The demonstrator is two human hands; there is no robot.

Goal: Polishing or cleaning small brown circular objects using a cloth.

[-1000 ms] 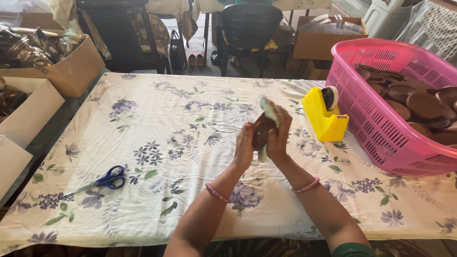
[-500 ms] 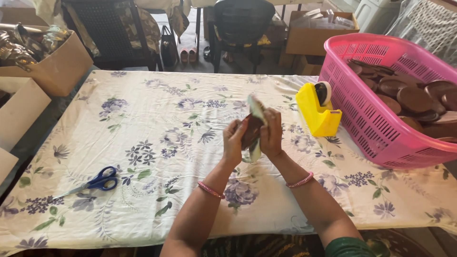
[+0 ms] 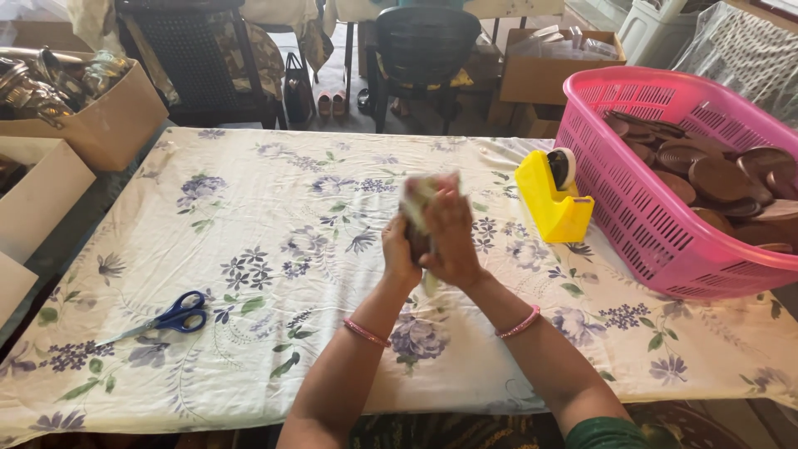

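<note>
Wrapped object [image 3: 420, 218] between both hands [image 3: 436, 241]

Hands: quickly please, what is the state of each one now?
Left hand: closed on a small dark item, blurred.
Right hand: closed on the same item, with a pale wrap around it.

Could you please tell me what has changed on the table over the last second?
Both hands keep the small brown object clasped between them, turning it slightly; its pale wrap is now blurred with motion. The scissors, yellow tape dispenser and pink basket have not moved.
</note>
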